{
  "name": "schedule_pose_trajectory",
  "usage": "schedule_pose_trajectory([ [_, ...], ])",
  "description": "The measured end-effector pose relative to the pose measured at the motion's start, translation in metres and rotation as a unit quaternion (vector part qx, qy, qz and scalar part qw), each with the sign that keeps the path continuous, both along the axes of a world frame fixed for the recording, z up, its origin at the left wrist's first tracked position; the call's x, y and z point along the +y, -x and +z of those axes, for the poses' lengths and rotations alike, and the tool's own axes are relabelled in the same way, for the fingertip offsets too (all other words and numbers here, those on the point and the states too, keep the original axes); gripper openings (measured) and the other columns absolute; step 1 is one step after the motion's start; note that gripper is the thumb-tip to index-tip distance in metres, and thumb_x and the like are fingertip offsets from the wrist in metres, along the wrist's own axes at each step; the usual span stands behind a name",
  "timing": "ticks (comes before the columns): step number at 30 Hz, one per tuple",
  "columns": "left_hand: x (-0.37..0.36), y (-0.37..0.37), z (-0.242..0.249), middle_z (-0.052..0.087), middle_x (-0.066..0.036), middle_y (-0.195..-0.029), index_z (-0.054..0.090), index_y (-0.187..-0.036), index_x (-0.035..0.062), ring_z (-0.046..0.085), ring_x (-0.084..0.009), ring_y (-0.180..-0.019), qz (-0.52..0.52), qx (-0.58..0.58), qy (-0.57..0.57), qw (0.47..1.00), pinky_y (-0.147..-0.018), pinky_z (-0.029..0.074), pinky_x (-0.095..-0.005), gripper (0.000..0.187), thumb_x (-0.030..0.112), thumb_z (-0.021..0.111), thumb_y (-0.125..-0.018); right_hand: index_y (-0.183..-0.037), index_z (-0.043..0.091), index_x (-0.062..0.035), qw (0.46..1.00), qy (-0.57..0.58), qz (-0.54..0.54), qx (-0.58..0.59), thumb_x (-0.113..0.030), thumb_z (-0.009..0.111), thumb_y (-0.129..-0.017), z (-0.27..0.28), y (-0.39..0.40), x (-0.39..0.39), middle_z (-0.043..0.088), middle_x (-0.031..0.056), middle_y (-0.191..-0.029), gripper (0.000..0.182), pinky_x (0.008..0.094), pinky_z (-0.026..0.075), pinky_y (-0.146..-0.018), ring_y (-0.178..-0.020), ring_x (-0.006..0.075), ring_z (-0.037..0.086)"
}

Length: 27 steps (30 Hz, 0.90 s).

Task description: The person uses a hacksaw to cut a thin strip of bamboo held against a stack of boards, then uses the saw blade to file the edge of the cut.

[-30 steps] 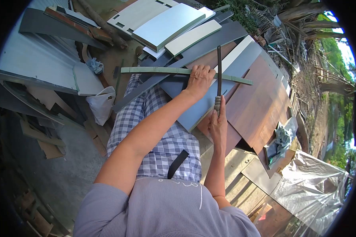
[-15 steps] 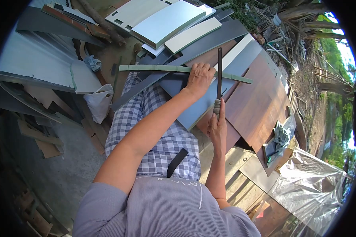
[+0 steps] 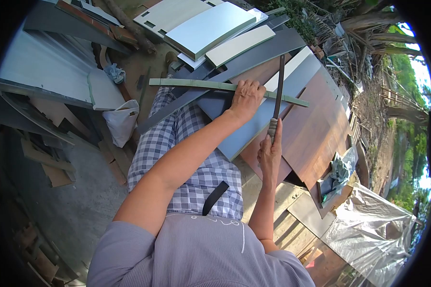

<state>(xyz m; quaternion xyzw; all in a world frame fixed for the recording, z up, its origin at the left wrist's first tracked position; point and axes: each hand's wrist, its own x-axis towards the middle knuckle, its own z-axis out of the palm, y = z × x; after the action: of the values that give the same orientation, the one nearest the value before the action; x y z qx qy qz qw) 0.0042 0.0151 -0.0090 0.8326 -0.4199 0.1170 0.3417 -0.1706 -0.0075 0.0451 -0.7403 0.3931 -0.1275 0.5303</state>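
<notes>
Strip (image 3: 191, 83) extends either side of the left fingers (image 3: 255, 89), which clasp it; right fingers (image 3: 267, 143) grip the blade's (image 3: 279, 79) handle (image 3: 272, 127). The blade has tilted and shifted away from the left fingers, so it crosses farther along.

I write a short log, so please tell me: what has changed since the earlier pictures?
The right hand has shifted the long-bladed tool rightward along the green strip, away from the left hand; the tool now leans slightly right. Both hands keep their holds.
</notes>
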Motion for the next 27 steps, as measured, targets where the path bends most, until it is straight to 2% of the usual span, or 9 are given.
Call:
schedule_pose_trajectory([
  [3, 0.0, 0.002, 0.0, 0.058, -0.006, -0.087, 0.062, -0.089, 0.0099, 0.057, -0.0235, -0.09, -0.015, 0.005, -0.01, 1.0, -0.081, 0.039, -0.0366, 0.008, 0.012, 0.063, -0.081, -0.152, 0.02, -0.0292, 0.999, -0.022, -0.02, 0.012, -0.016, 0.04, -0.101, 0.001, 0.012, 0.004, 0.039, -0.0042, -0.065, 0.057, 0.0192, 0.03, -0.041, -0.048, 0.0024, 0.034],
  [5, 0.0, 0.002, 0.002, 0.06, -0.006, -0.085, 0.063, -0.083, 0.0097, 0.057, -0.0219, -0.089, 0.002, -0.012, 0.03, 0.999, -0.081, 0.039, -0.0353, 0.008, 0.007, 0.055, -0.081, -0.152, 0.02, -0.0292, 0.999, -0.017, -0.017, 0.022, -0.016, 0.04, -0.101, 0.0, 0.013, 0.005, 0.039, -0.0043, -0.064, 0.057, 0.0192, 0.03, -0.041, -0.048, 0.0022, 0.034],
  [10, 0.001, 0.001, 0.002, 0.059, -0.006, -0.085, 0.063, -0.084, 0.0101, 0.057, -0.0219, -0.089, -0.004, -0.006, 0.011, 1.0, -0.081, 0.039, -0.0354, 0.009, 0.008, 0.055, -0.081, -0.152, 0.021, -0.0291, 0.999, -0.021, 0.008, 0.032, -0.015, 0.04, -0.1, -0.012, 0.01, 0.005, 0.038, -0.0046, -0.064, 0.057, 0.0194, 0.03, -0.042, -0.048, 0.0022, 0.034],
  [12, 0.0, 0.002, 0.003, 0.059, -0.006, -0.085, 0.063, -0.084, 0.0103, 0.057, -0.0219, -0.089, -0.008, -0.002, 0.012, 1.0, -0.081, 0.039, -0.0355, 0.009, 0.008, 0.055, -0.081, -0.152, 0.022, -0.0292, 0.996, 0.064, 0.044, 0.037, -0.013, 0.039, -0.1, -0.025, 0.01, -0.001, 0.039, -0.0046, -0.064, 0.057, 0.0197, 0.031, -0.042, -0.047, 0.0026, 0.035],
  [16, 0.001, 0.002, 0.004, 0.059, -0.006, -0.086, 0.063, -0.085, 0.0107, 0.057, -0.0217, -0.089, -0.005, -0.001, 0.013, 1.0, -0.081, 0.039, -0.0356, 0.009, 0.008, 0.055, -0.082, -0.151, 0.024, -0.0295, 0.999, 0.027, 0.017, 0.04, -0.012, 0.039, -0.099, -0.021, 0.009, 0.005, 0.041, -0.0043, -0.064, 0.057, 0.0201, 0.034, -0.042, -0.047, 0.0031, 0.037],
  [18, 0.001, 0.002, 0.004, 0.059, -0.006, -0.086, 0.063, -0.086, 0.0107, 0.057, -0.0216, -0.089, -0.006, 0.004, 0.016, 1.0, -0.081, 0.039, -0.0356, 0.009, 0.008, 0.055, -0.082, -0.151, 0.024, -0.0299, 0.994, 0.094, 0.033, 0.043, -0.012, 0.04, -0.099, -0.029, 0.011, 0.002, 0.043, -0.0035, -0.064, 0.057, 0.0209, 0.035, -0.043, -0.047, 0.0037, 0.038],
  [24, 0.0, 0.002, 0.002, 0.059, -0.007, -0.086, 0.063, -0.086, 0.0104, 0.057, -0.0224, -0.09, -0.008, 0.002, 0.021, 1.0, -0.082, 0.039, -0.0361, 0.009, 0.008, 0.055, -0.082, -0.151, 0.025, -0.0311, 0.979, 0.185, 0.041, 0.078, -0.014, 0.041, -0.099, -0.029, 0.001, -0.002, 0.045, -0.0009, -0.064, 0.057, 0.024, 0.036, -0.043, -0.047, 0.005, 0.04],
  [25, 0.0, 0.002, 0.0, 0.058, -0.006, -0.086, 0.062, -0.088, 0.0105, 0.056, -0.0225, -0.09, -0.005, 0.005, 0.01, 1.0, -0.082, 0.039, -0.0365, 0.007, 0.011, 0.061, -0.081, -0.151, 0.025, -0.0311, 0.979, 0.186, 0.04, 0.078, -0.014, 0.041, -0.099, -0.026, -0.004, -0.004, 0.045, -0.0009, -0.064, 0.057, 0.024, 0.036, -0.043, -0.047, 0.005, 0.04],
  [27, -0.002, 0.002, -0.001, 0.057, -0.005, -0.085, 0.062, -0.09, 0.0106, 0.056, -0.0227, -0.09, -0.003, 0.007, 0.0, 1.0, -0.082, 0.038, -0.0369, 0.012, 0.013, 0.066, -0.08, -0.151, 0.025, -0.0303, 0.981, 0.163, 0.036, 0.097, -0.015, 0.041, -0.1, -0.016, -0.017, -0.006, 0.056, 0.0053, -0.074, 0.056, 0.029, 0.043, -0.049, -0.052, 0.0094, 0.047],
])
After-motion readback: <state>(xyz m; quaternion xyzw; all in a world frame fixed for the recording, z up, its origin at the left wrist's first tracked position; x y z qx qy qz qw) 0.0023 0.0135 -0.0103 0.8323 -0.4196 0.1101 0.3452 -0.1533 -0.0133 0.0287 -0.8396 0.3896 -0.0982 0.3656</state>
